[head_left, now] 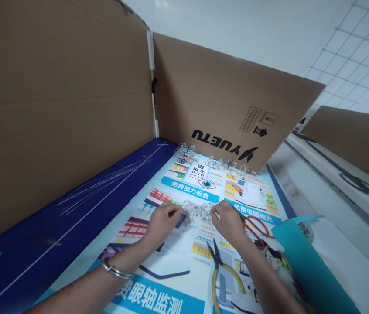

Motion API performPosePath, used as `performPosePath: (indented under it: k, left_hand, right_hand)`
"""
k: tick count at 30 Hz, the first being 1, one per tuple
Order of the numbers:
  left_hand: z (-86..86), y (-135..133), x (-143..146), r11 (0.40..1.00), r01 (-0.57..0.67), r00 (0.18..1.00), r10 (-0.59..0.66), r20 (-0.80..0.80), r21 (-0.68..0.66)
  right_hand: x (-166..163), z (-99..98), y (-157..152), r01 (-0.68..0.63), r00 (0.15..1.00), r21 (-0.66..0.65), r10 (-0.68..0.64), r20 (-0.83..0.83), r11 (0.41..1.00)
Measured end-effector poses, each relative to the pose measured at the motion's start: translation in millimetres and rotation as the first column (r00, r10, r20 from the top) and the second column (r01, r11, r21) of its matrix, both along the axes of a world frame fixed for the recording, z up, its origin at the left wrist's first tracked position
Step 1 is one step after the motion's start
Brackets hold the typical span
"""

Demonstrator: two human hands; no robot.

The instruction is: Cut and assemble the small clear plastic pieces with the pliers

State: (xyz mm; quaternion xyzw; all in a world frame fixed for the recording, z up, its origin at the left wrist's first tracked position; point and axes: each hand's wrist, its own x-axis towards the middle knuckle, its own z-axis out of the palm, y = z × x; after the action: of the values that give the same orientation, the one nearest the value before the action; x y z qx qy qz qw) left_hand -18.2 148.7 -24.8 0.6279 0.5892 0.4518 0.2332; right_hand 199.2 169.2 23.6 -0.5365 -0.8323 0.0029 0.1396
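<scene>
A tangle of thin, clear or silvery wire loops [196, 212] stretches between my two hands above a printed poster. My left hand [162, 221], with a silver bangle at the wrist, pinches the left side of this tangle. On the other side, my right hand [226, 220] has its fingertips closed at the tangle's right edge. Yellow-handled pliers [219, 272] lie with slightly parted jaws below my right hand. Red-handled scissors [257, 227] rest beside that hand, partly hidden behind it.
Tall cardboard panels [223, 104] stand at the left and back. More wire pieces [217, 163] line the poster's [132, 237] far edge. At right are an open teal-and-white box [305, 261] and a pale ledge with a black cable [361, 183]. Blue cloth [83, 192] runs along the left.
</scene>
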Motion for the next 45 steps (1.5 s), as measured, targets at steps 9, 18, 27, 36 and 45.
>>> performPosePath:
  k: [9, 18, 27, 36, 45]
  left_hand:
    - [2.7, -3.4, 0.4, 0.995, -0.084, 0.992, 0.079, 0.096, 0.047]
    - [13.0, -8.3, 9.7, 0.994, -0.016, 0.996, 0.006, 0.088, 0.11]
    - [14.2, -9.5, 21.7, 0.989, -0.002, 0.999, -0.005, 0.044, 0.146]
    - [12.7, -8.5, 34.0, 0.986, -0.047, 0.999, 0.044, 0.019, 0.158]
    - [10.8, -11.8, 56.2, 0.974, -0.118, 0.993, 0.116, 0.026, 0.191]
  right_hand:
    - [0.8, -1.6, 1.3, -0.051, 0.987, 0.017, 0.053, -0.149, 0.999]
    - [-5.7, -10.2, -1.2, -0.058, 0.99, 0.09, 0.069, -0.123, 0.994]
    - [-6.3, -14.8, -9.6, -0.072, 0.997, 0.245, 0.074, -0.001, 0.967]
    - [-10.3, -22.6, -7.1, -0.079, 0.989, 0.263, 0.108, -0.1, 0.962]
    - [-15.0, -29.5, -5.8, -0.061, 0.909, 0.235, 0.151, -0.387, 0.97]
